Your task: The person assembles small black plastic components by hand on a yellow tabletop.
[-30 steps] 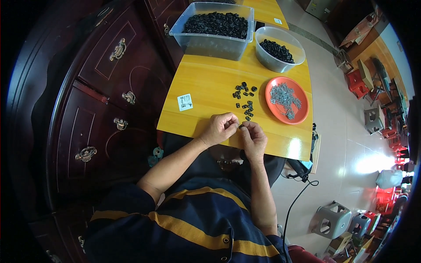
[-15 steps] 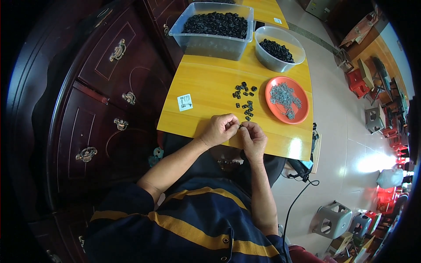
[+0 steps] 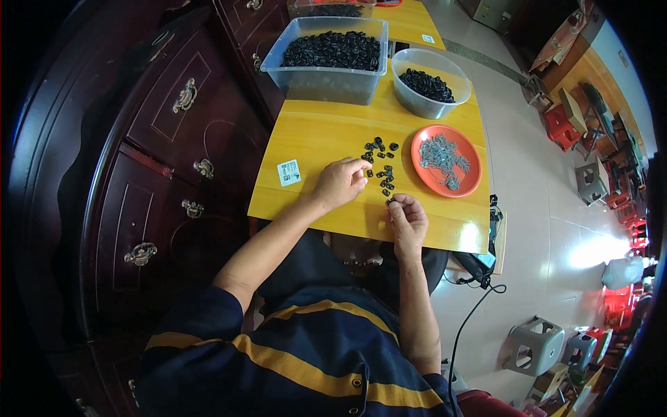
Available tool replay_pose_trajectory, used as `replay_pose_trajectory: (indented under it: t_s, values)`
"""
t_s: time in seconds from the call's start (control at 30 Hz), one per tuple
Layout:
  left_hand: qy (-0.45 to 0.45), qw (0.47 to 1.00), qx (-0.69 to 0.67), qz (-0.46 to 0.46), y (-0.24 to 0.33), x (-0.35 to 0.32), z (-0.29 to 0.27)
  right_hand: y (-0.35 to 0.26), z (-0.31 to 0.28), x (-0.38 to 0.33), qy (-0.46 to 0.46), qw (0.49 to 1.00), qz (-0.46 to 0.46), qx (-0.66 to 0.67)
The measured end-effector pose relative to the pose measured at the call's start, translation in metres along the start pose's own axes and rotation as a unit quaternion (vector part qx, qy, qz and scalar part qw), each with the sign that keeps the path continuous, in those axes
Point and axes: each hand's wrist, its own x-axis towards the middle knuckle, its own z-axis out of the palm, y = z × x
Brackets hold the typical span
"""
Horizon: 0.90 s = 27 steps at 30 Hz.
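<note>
Head view puts me above a yellow wooden table (image 3: 313, 139) with both of my hands resting on it. My left hand (image 3: 340, 182) lies at the near edge of a loose scatter of small black parts (image 3: 381, 165), its fingers curled in narrowly with the tips among the nearest pieces; I cannot tell whether they actually pinch one. My right hand (image 3: 408, 219) sits closer to the table's front edge, thumb and forefinger pressed together on one small black piece (image 3: 390, 201). Just right of the scatter stands an orange plate (image 3: 472, 182) bearing a heap of thin grey metal bits. Farther back, a clear rectangular bin (image 3: 326, 80) and a round clear bowl (image 3: 417, 104) both hold many black parts. A small white sticker (image 3: 289, 173) lies on the table to the left of my left hand.
</note>
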Motion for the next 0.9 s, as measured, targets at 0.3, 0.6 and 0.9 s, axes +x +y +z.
replay_pose_trajectory:
  t_s: [0.3,0.6,0.9]
  values:
    - [-0.024,0.996,0.081,0.028,-0.012,0.046,0.019,-0.006,-0.018,0.011,0.056,0.998,-0.041,0.016]
    - [-0.061,0.984,0.165,0.039,-0.011,0.100,0.038,-0.001,-0.018,0.010,0.042,0.998,-0.044,-0.035]
    - [-0.112,0.969,0.217,0.045,-0.010,0.113,0.047,0.002,-0.018,0.008,0.033,0.998,-0.048,-0.038]
